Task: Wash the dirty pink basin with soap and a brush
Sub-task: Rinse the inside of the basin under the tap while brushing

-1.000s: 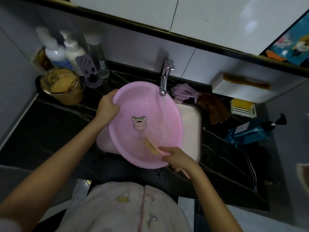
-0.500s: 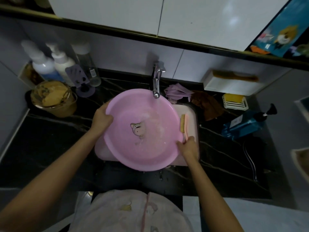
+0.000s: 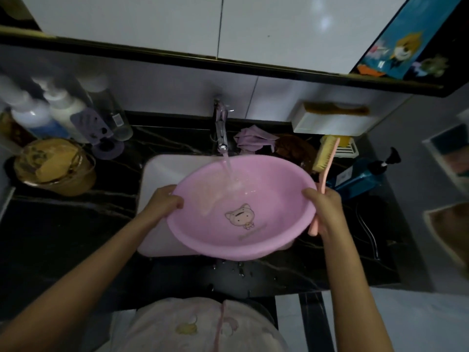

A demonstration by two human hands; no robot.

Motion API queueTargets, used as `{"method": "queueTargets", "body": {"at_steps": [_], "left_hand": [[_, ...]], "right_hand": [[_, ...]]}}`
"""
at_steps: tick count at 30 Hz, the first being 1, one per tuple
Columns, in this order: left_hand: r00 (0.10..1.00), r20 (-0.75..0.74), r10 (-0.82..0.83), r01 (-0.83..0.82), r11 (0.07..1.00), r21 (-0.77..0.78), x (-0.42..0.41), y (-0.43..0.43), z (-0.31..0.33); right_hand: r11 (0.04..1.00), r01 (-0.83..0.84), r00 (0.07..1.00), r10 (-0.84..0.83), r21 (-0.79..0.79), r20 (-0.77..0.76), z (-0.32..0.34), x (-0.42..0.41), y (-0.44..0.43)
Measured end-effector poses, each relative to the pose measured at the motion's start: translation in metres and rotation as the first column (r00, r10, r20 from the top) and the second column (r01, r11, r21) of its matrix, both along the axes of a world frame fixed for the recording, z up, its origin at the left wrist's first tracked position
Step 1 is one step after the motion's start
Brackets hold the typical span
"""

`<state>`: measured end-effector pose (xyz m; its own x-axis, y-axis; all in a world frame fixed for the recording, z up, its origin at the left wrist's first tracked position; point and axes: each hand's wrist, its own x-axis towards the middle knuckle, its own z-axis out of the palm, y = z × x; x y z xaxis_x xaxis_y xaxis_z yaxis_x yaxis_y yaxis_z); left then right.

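The pink basin [image 3: 241, 212] is held over the white sink [image 3: 162, 179], tilted with its far rim raised toward the tap [image 3: 221, 128], whose running stream [image 3: 229, 171] lands on the far inner wall. The left hand [image 3: 162, 203] clasps the left rim, fingers curled over the edge. The right hand [image 3: 324, 212] grips the right rim and also pins the pink brush [image 3: 324, 163] against it, bristles pointing up and away. No foam shows inside; the stage reads as rinsing, with draining and setting down probably left. The black counter [image 3: 63, 224] is crowded: a brown pot [image 3: 55, 166] and pump bottles [image 3: 48, 115] far left, cloths [image 3: 253, 139] and a blue dispenser [image 3: 360, 174] far right. Open room lies mainly above the sink and at the near edge.
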<state>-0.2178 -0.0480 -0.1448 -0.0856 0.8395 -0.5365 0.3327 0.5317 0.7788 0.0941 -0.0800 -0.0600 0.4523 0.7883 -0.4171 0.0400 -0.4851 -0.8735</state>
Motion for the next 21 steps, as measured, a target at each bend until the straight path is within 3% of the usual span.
{"method": "queueTargets", "body": {"at_steps": [4,9,14,21], "left_hand": [[0.996,0.080,-0.044,0.055,0.989,-0.136,0.021,-0.002,-0.028],[0.976,0.199,-0.091,0.147,0.948,-0.284,0.043,-0.003,-0.054],[0.966,0.144,-0.213,0.242,0.943,-0.230,0.049,0.005,-0.058],[0.946,0.045,-0.321,0.324,0.942,-0.092,0.044,0.017,-0.048]], "right_hand": [[0.995,0.036,0.999,-0.039,0.095,0.031,0.027,-0.006,-0.001],[0.942,-0.232,0.938,0.151,0.241,0.313,0.047,-0.028,0.000],[0.890,-0.356,0.829,0.159,0.286,0.536,0.062,-0.039,0.003],[0.814,-0.551,0.601,0.233,0.185,0.765,0.091,-0.040,-0.003]]}}
